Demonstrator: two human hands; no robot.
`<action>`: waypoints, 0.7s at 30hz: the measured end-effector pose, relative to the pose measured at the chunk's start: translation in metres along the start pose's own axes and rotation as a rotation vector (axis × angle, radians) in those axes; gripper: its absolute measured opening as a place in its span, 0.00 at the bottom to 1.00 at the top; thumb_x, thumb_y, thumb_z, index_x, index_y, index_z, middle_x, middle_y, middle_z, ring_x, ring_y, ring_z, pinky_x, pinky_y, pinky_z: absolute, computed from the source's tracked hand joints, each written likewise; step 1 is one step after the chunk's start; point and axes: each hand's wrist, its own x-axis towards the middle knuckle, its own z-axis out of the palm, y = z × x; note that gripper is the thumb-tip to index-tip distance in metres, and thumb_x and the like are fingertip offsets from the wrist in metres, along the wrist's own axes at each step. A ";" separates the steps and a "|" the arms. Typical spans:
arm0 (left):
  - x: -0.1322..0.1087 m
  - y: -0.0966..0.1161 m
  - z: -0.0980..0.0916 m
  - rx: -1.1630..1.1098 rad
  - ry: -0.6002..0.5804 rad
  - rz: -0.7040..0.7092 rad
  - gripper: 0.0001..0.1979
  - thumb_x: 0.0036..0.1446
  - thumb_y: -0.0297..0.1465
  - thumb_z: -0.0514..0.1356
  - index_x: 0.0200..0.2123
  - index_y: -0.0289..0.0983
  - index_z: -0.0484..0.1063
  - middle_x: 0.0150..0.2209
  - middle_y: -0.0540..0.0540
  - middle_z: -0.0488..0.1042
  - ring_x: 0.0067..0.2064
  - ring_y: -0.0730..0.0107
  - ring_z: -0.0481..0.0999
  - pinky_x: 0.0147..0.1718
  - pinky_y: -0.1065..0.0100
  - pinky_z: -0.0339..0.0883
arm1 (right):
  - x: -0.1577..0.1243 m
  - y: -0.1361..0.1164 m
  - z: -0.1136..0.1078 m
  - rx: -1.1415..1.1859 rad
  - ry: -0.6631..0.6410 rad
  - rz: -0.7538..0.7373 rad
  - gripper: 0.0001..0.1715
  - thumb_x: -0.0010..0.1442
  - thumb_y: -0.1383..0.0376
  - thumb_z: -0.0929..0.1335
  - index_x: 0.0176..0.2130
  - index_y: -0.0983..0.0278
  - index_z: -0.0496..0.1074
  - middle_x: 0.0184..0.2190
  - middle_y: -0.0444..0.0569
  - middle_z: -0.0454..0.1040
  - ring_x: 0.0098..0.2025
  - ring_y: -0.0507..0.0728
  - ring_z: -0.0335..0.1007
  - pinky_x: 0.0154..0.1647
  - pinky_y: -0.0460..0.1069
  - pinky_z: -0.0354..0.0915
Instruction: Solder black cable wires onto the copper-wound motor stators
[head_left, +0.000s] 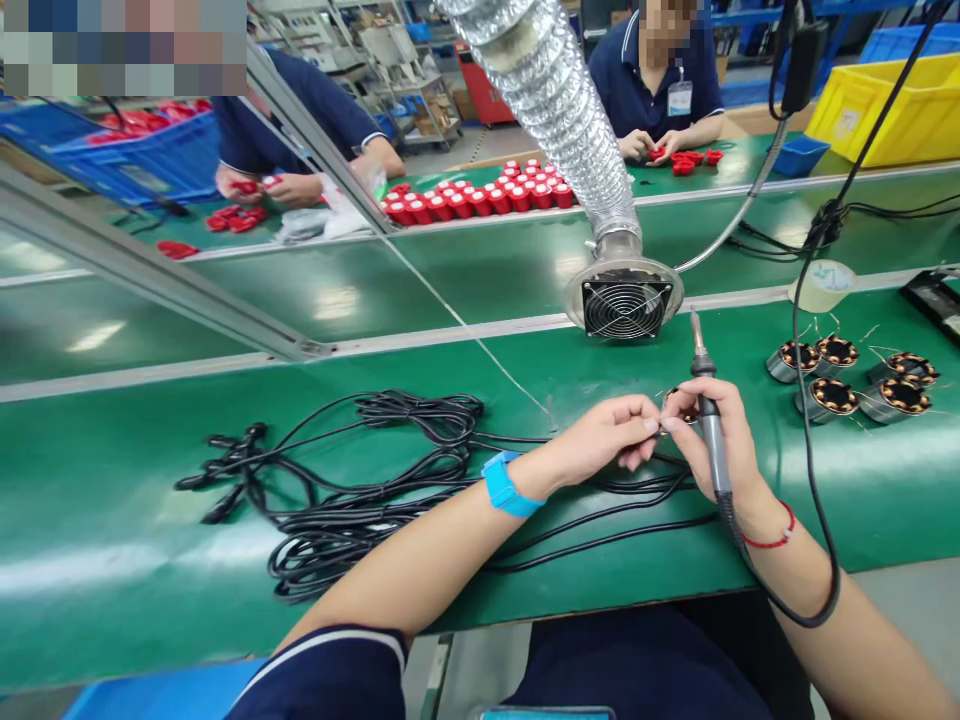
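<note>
My right hand [731, 425] holds a soldering iron [715, 440], its metal tip pointing up and away from me. With thumb and index finger, the same hand pinches towards my left hand [619, 432]. The left fingers are closed on what looks like a thin wire, mostly hidden at the fingertips. Just behind the right fingers, a copper-wound motor stator [679, 400] is partly covered. Black power cords [420, 410] lie in bundles at the left, and their ends run beneath both hands. Several more stators [827, 398] with loose wire leads stand at the right.
A fume extractor fan [626, 308] on a silver duct hangs beyond my hands. The iron's black cable [814, 450] loops over my right forearm. A pale round tub [823, 287] stands at the back right. Across the line, two people handle red parts near rows of red cups [480, 203].
</note>
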 end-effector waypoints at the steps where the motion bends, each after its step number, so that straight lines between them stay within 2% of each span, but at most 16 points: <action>1: 0.002 0.000 0.000 0.013 0.047 0.000 0.18 0.52 0.44 0.61 0.28 0.35 0.62 0.20 0.55 0.65 0.20 0.82 0.60 0.21 0.75 0.50 | 0.001 0.000 -0.001 -0.026 -0.007 0.030 0.16 0.61 0.64 0.68 0.48 0.56 0.62 0.29 0.41 0.72 0.31 0.51 0.71 0.34 0.48 0.71; 5: 0.012 -0.002 0.002 0.133 0.204 -0.007 0.07 0.51 0.32 0.58 0.25 0.34 0.65 0.17 0.57 0.61 0.20 0.83 0.56 0.22 0.75 0.48 | 0.004 0.004 -0.017 -0.164 -0.026 0.183 0.16 0.62 0.61 0.67 0.50 0.57 0.65 0.32 0.44 0.76 0.33 0.53 0.74 0.35 0.50 0.71; 9: 0.023 -0.005 0.001 0.187 0.331 -0.055 0.05 0.51 0.26 0.55 0.24 0.34 0.66 0.16 0.58 0.60 0.20 0.82 0.55 0.22 0.75 0.48 | -0.001 0.007 -0.037 -0.275 0.098 0.288 0.22 0.64 0.57 0.65 0.56 0.57 0.66 0.31 0.46 0.78 0.33 0.56 0.76 0.36 0.52 0.71; 11: 0.027 -0.007 -0.002 0.166 0.367 -0.076 0.05 0.52 0.25 0.55 0.24 0.34 0.66 0.16 0.58 0.59 0.19 0.83 0.53 0.22 0.75 0.46 | -0.006 0.008 -0.043 -0.278 0.142 0.314 0.22 0.63 0.55 0.66 0.55 0.58 0.68 0.33 0.48 0.78 0.30 0.55 0.75 0.33 0.53 0.71; 13: 0.030 -0.008 -0.004 0.140 0.372 -0.077 0.05 0.52 0.25 0.55 0.25 0.34 0.65 0.16 0.58 0.59 0.18 0.83 0.52 0.21 0.75 0.45 | -0.010 0.008 -0.045 -0.303 0.173 0.285 0.19 0.61 0.55 0.67 0.50 0.59 0.72 0.36 0.49 0.76 0.28 0.54 0.73 0.32 0.53 0.70; 17: 0.030 -0.006 -0.002 0.126 0.355 -0.072 0.07 0.53 0.23 0.54 0.24 0.34 0.65 0.16 0.58 0.59 0.19 0.83 0.53 0.22 0.75 0.46 | -0.013 0.004 -0.044 -0.356 0.237 0.070 0.09 0.57 0.61 0.70 0.40 0.59 0.75 0.32 0.46 0.74 0.30 0.54 0.70 0.33 0.51 0.67; 19: 0.029 -0.004 0.001 0.123 0.359 -0.075 0.07 0.53 0.21 0.54 0.24 0.34 0.65 0.16 0.58 0.59 0.19 0.84 0.53 0.22 0.75 0.47 | -0.013 0.002 -0.044 -0.329 0.222 -0.005 0.05 0.57 0.63 0.70 0.37 0.60 0.75 0.29 0.45 0.72 0.30 0.54 0.67 0.30 0.50 0.64; 21: 0.028 -0.002 0.002 0.115 0.367 -0.079 0.08 0.54 0.20 0.53 0.24 0.34 0.65 0.16 0.58 0.59 0.19 0.84 0.53 0.22 0.75 0.47 | -0.012 0.000 -0.044 -0.296 0.178 -0.019 0.04 0.57 0.63 0.69 0.34 0.60 0.74 0.25 0.45 0.69 0.27 0.53 0.64 0.26 0.50 0.59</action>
